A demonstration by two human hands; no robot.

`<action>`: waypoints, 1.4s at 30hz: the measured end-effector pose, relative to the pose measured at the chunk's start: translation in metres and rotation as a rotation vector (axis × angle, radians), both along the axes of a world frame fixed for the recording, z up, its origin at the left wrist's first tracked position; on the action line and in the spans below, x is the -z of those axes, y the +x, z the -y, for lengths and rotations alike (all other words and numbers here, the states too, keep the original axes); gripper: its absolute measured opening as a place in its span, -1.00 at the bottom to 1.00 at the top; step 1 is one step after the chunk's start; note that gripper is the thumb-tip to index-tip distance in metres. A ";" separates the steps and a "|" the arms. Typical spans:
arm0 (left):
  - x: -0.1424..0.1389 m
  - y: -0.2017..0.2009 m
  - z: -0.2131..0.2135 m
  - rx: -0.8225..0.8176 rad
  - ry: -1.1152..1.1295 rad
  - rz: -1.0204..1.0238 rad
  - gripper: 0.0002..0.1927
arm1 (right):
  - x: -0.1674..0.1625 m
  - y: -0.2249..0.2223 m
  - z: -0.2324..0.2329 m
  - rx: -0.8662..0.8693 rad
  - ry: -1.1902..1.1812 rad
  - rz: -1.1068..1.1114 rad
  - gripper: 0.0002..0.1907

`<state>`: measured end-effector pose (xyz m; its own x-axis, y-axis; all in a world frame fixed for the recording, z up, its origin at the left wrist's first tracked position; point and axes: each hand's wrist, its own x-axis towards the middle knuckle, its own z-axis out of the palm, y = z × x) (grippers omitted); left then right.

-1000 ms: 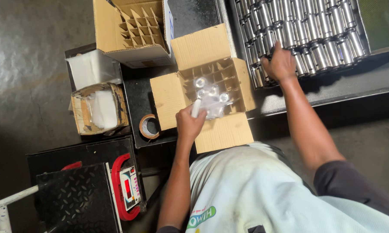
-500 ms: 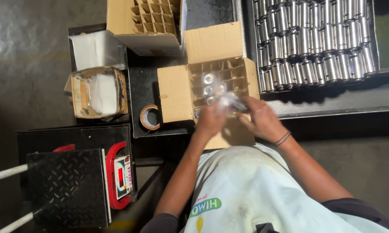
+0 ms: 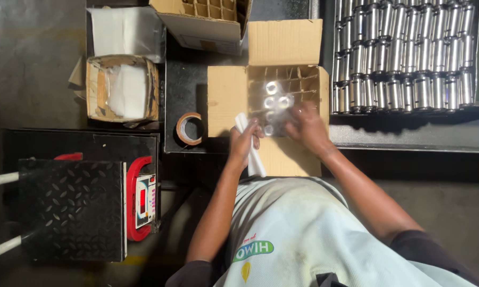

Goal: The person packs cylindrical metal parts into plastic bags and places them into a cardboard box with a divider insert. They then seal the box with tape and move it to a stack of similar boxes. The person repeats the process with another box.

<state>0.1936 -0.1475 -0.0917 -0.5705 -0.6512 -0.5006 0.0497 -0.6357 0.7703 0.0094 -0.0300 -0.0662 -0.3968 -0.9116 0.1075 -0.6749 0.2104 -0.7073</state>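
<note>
Both hands now over the box (image 3: 228, 101): left hand (image 3: 244, 141) grips a white bag (image 3: 252, 154), right hand (image 3: 306, 127) has left the rack (image 3: 404, 53), its grip unclear.

brown cardboard box (image 3: 227, 101), silver cylinders (image 3: 404, 53), red scale (image 3: 138, 199)

Hidden and cut-off parts at the packing bench

My right hand (image 3: 306, 127) is motion-blurred over the divided carton (image 3: 228, 98), so I can't tell what its fingers grip; the second carton (image 3: 202, 24) and the rows of metal cylinders (image 3: 404, 53) run off the top edge, and the scale's readout (image 3: 143, 199) is too small to tell.
</note>
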 end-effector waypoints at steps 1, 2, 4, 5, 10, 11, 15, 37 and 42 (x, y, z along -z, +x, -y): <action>0.000 0.004 -0.001 -0.020 -0.016 -0.018 -0.75 | 0.006 -0.008 0.016 -0.100 0.185 -0.190 -0.70; -0.001 0.009 -0.002 0.005 -0.036 0.013 -0.76 | 0.009 -0.017 0.026 -0.183 0.285 -0.205 -0.74; -0.003 0.016 -0.002 0.043 -0.082 0.064 -0.77 | 0.013 -0.039 0.045 -0.355 0.479 -0.253 -0.75; -0.004 0.020 -0.003 0.039 -0.080 0.092 -0.77 | 0.015 -0.046 0.051 -0.288 0.544 -0.200 -0.72; -0.004 0.025 0.003 0.081 -0.229 0.289 -0.74 | 0.029 -0.053 0.060 0.021 0.535 -0.411 -0.71; -0.003 0.024 0.004 0.130 -0.474 0.388 -0.71 | 0.032 -0.051 0.059 0.008 0.548 -0.409 -0.66; 0.003 0.013 0.017 0.281 -0.969 0.709 -0.64 | 0.037 -0.052 0.066 -0.002 0.527 -0.369 -0.77; 0.048 0.002 0.023 -0.073 -0.958 0.556 -0.58 | 0.011 -0.018 -0.014 0.203 0.013 -0.394 -0.42; 0.085 0.004 0.022 -0.015 -0.773 0.607 -0.57 | -0.007 -0.037 -0.064 0.069 0.407 0.025 -0.25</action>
